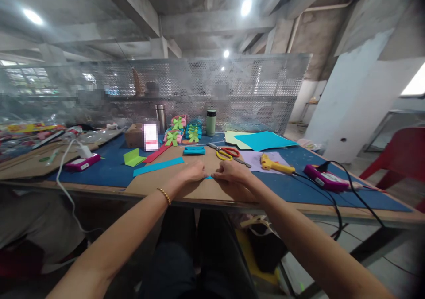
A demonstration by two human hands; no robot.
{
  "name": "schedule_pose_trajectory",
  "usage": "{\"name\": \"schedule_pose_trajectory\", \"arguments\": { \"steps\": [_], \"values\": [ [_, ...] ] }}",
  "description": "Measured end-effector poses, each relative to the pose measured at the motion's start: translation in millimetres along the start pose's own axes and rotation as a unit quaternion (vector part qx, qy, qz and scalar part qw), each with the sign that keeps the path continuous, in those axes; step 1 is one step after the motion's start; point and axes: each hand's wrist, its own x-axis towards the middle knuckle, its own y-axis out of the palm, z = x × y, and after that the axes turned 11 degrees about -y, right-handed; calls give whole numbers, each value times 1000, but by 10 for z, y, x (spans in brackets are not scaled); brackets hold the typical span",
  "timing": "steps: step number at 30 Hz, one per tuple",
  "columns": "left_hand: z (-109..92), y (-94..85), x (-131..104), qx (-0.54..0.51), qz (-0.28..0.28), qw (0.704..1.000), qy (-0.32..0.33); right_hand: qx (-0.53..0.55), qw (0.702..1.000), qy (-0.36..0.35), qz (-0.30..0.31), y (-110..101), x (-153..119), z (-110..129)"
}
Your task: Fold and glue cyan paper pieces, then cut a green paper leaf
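Note:
A small blue paper piece [209, 177] lies on the brown cardboard [186, 190] near the table's front edge. My left hand [195, 171] is closed at its left end, and my right hand [230, 171] is closed at its right end; the fingers hide most of it. Just behind my hands sits a folded blue paper [194, 150]. Scissors with yellow handles [224, 155] and scissors with red handles [231, 151] lie beyond my right hand. A long blue strip [158, 166] rests to the left, with a red strip [156, 153] behind it.
A yellow glue gun [277, 165] lies on purple paper [257, 161] at right, its cable running past a magenta power strip [327, 178]. Green folded paper [133, 157], a cardboard box [133, 136], a steel flask [161, 118], a green bottle [210, 123] and blue sheets [265, 140] stand or lie farther back.

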Motion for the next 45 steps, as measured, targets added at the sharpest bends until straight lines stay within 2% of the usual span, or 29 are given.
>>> {"name": "schedule_pose_trajectory", "arguments": {
  "steps": [5,11,21,27,32,38,45],
  "values": [
    [6,-97,23,-1,34,999,-30,5,1000,3,20,-45,-8,33],
    [21,-147,5,-9,46,998,-35,1,1000,6,-2,-120,-73,127],
    [345,-168,5,-28,32,999,-19,-7,1000,4,-9,8,-1,12],
    [447,-102,52,-70,41,997,13,-10,1000,4,-3,-22,-17,41],
    [559,-121,0,-103,45,993,45,-18,1000,-7,-15,-17,-14,34],
    [720,-104,-97,-145,26,988,50,-20,1000,3,-8,-2,3,23],
    [824,-91,-277,-144,-46,981,118,-31,999,-2,-33,-1,-49,56]
  ]
}}
